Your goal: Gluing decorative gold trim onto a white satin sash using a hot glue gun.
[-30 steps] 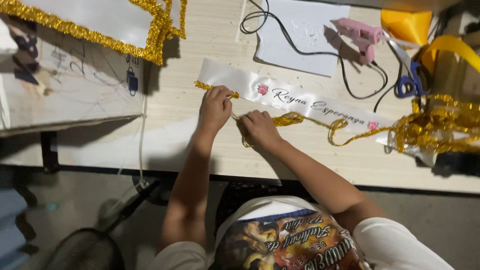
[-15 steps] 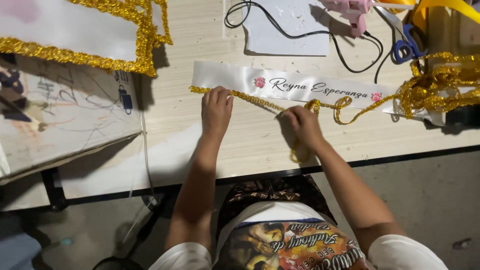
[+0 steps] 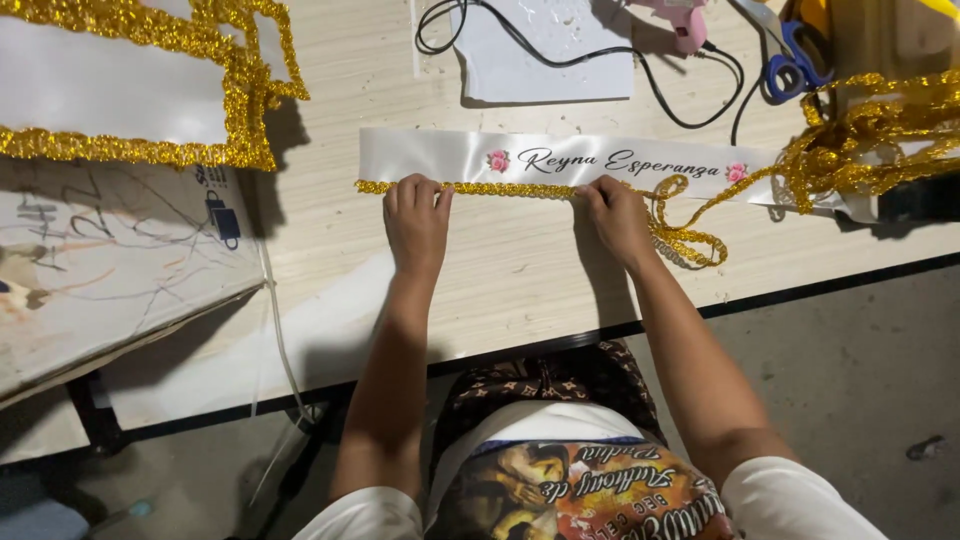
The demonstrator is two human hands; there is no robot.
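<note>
A pale wood-grain bench (image 3: 520,290) is shown from above, its near edge bordered in black. At the far left corner a white panel edged in gold tinsel (image 3: 130,95) is laid over a scribbled board (image 3: 110,260). A white satin sash (image 3: 560,160) with cursive lettering and pink rose motifs is stretched flat across the middle of the bench, parallel to the near edge. Gold sequin trim (image 3: 500,189) is laid along the sash's near edge; its slack is coiled just right of the right hand and is carried on to a gold heap (image 3: 870,130) at the far right corner. The left hand (image 3: 417,220) is pressed flat, fingertips on the trim near the sash's left end. The right hand (image 3: 617,212) is pinched on the trim at mid-sash. White paper (image 3: 545,50), a black cord (image 3: 690,95), a pink glue gun (image 3: 680,18) and blue-handled scissors (image 3: 795,60) are seen along the far edge.
</note>
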